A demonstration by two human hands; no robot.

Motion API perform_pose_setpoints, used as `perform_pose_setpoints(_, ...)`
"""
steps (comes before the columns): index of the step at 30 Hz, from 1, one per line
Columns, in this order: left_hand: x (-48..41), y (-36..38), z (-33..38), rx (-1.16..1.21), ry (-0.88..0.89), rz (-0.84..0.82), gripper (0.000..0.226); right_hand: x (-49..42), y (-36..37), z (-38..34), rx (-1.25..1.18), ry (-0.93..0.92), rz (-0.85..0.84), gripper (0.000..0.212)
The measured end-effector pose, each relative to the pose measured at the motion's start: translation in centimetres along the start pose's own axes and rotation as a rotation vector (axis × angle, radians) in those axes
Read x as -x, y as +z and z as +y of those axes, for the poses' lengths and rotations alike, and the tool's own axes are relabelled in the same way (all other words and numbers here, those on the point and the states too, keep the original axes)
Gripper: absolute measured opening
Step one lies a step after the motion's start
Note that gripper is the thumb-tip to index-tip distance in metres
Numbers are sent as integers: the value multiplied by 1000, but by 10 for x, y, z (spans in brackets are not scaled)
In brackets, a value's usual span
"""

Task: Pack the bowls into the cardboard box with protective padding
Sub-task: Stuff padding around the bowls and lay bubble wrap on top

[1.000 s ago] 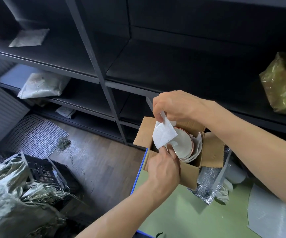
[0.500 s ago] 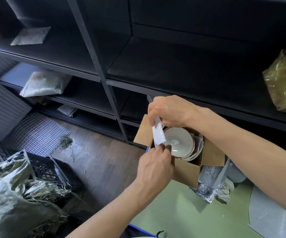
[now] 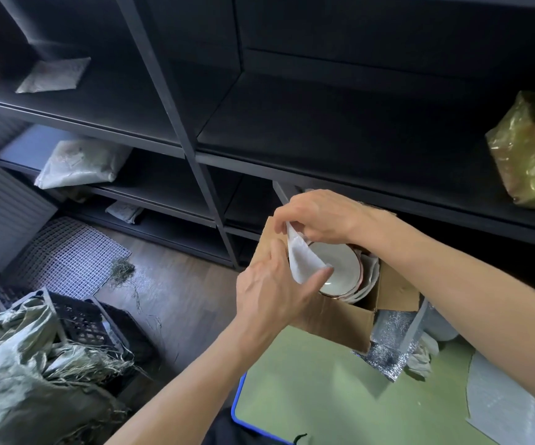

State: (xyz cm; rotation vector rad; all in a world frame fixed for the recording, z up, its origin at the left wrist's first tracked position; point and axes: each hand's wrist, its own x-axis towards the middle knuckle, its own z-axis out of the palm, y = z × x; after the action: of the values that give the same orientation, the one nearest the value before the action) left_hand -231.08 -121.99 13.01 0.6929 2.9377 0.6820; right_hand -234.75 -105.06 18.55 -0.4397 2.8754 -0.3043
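Two hands on one white padding sheet (image 3: pixel 300 263). Right hand (image 3: pixel 322 216): fingers (image 3: pixel 287 221) pinch its top corner. Left hand (image 3: pixel 269 293): thumb and fingers pinch its lower edge. Sheet likely light, limp; hold by edges. Just behind the fingers, bowls (image 3: pixel 340 268) tilted on edge inside cardboard box (image 3: pixel 340 322); likely fragile, slick. Box sits on green counter (image 3: pixel 317 396) below.

Left hand (image 3: pixel 269 295), right hand (image 3: pixel 322 216): pinch grips.
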Motion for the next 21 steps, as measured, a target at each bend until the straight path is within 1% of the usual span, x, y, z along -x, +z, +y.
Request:
perform_pose_setpoints(2, -3, -1, 4, 21, 21, 21, 78, 3, 0, 1, -28, 0, 24, 23)
perform_pose_setpoints(4, -5, -2, 4, 18, 40, 34, 71, 5, -1, 4, -57, 4, 32, 19)
perform_pose_setpoints(6, -6, -2, 1, -4, 65, 38, 54, 9, -2, 10, -70, 36, 34, 22)
perform_pose_setpoints(8, -6, -2, -4, -44, 75, 54, 25, 13, -3, 18, -21, 79, 34, 28)
perform_pose_setpoints(9, -6, -3, -6, -58, 76, 56, 14, 15, -3, 22, 26, 100, 37, 29)
perform_pose_setpoints(12, -5, -3, -10, -101, 83, 72, 23, 19, -5, 27, 149, 160, 67, 25)
perform_pose_setpoints(14, -4, -4, -10, -113, 92, 86, 26, 17, -4, 24, 179, 169, 102, 25)
perform_pose_setpoints(16, -2, -4, -8, -105, 104, 80, 22, 13, 1, 22, 127, 159, 120, 29)
perform_pose_setpoints(18, 2, 0, -4, -128, 129, 59, 15, 9, 5, 20, 5, 144, 108, 35)
perform_pose_setpoints(20, 5, 3, -2, -148, 141, 48, 23, 8, 10, 22, -70, 142, 87, 39)
perform_pose_setpoints(21, 5, 4, -1, -140, 141, 49, 23, 8, 11, 24, -82, 146, 84, 40)
